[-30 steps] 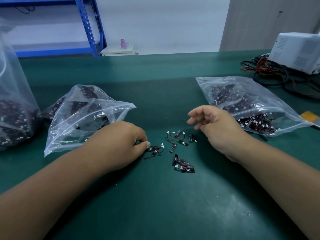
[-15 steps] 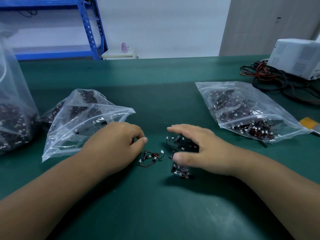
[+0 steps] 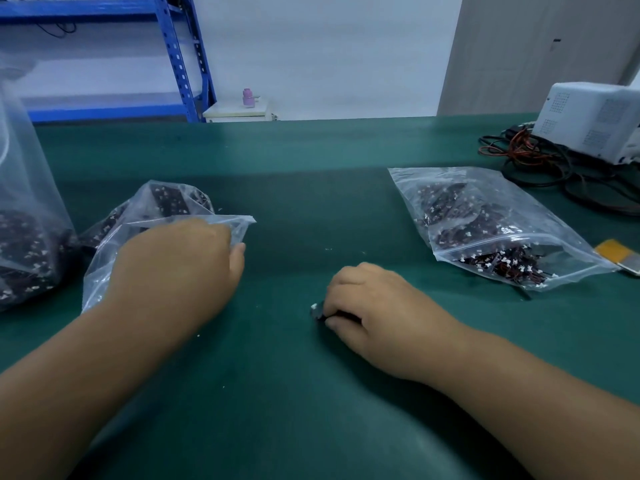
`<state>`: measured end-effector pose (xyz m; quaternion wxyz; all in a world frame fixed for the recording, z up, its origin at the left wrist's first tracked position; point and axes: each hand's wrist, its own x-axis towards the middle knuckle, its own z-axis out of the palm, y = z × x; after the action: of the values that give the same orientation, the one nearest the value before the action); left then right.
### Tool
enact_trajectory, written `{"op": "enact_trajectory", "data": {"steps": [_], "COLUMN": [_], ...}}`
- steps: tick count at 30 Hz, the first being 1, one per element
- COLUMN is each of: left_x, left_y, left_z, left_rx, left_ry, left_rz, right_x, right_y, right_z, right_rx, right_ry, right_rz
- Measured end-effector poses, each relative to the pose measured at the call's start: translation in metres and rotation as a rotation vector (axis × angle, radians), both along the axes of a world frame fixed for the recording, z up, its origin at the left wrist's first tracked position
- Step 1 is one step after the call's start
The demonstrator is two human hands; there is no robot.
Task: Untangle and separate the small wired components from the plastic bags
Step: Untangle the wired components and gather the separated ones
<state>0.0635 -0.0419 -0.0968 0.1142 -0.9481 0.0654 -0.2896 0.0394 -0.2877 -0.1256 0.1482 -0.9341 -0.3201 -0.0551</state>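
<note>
Sorting in progress

Far left, a tall bag is standing slumped, with dark parts sitting in its bottom. Just beside it, a smaller bag is lying on the mat with its mouth gaping toward the middle, probably so parts can go in or out without lifting it. The left hand is sitting right at that mouth, knuckles up and fingers curled under. The thumb tip is showing, but whether the hand is pinching the plastic, a part or nothing is hidden, so I cannot tell what it has.

Right of centre, the right hand is resting on the mat. Its fingers and thumb are curling tight round a small dark clump of components, with a white connector poking out on the left. Keeping the clump low against the mat is likely giving a steady base for teasing the wires apart.

Further right, a third bag is lying flat with its mouth facing the person. Red-and-black wired parts are crowding toward the opening, within easy reach as the likely supply. Behind it, cables are trailing from a white box, well apart from the work.
</note>
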Motion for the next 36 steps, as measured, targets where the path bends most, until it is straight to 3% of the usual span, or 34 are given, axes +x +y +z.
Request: {"op": "enact_trajectory", "data": {"steps": [6, 14, 18, 21, 28, 36], "left_x": [0.002, 0.000, -0.001, -0.003, -0.026, -0.028], "left_y": [0.005, 0.000, -0.002, -0.005, -0.028, -0.033], "left_z": [0.001, 0.002, 0.001, 0.002, -0.002, -0.027], "left_rx": [0.020, 0.017, -0.027, -0.053, -0.040, -0.100], "left_ry": [0.019, 0.049, 0.059, 0.031, -0.013, 0.188], "left_rz": [0.029, 0.031, 0.026, -0.066, -0.502, -0.487], "right_x": [0.011, 0.009, 0.008, 0.010, 0.009, 0.003], "right_y": [-0.021, -0.018, -0.017, -0.016, -0.018, -0.018], "right_z": [0.005, -0.001, -0.005, -0.010, -0.020, -0.014], "right_rx": [-0.054, 0.035, -0.037, -0.016, -0.036, -0.148], "right_ry": [-0.050, -0.003, 0.008, -0.029, -0.090, -0.126], "right_rz": [-0.297, -0.266, -0.279, -0.348, -0.560, -0.474]}}
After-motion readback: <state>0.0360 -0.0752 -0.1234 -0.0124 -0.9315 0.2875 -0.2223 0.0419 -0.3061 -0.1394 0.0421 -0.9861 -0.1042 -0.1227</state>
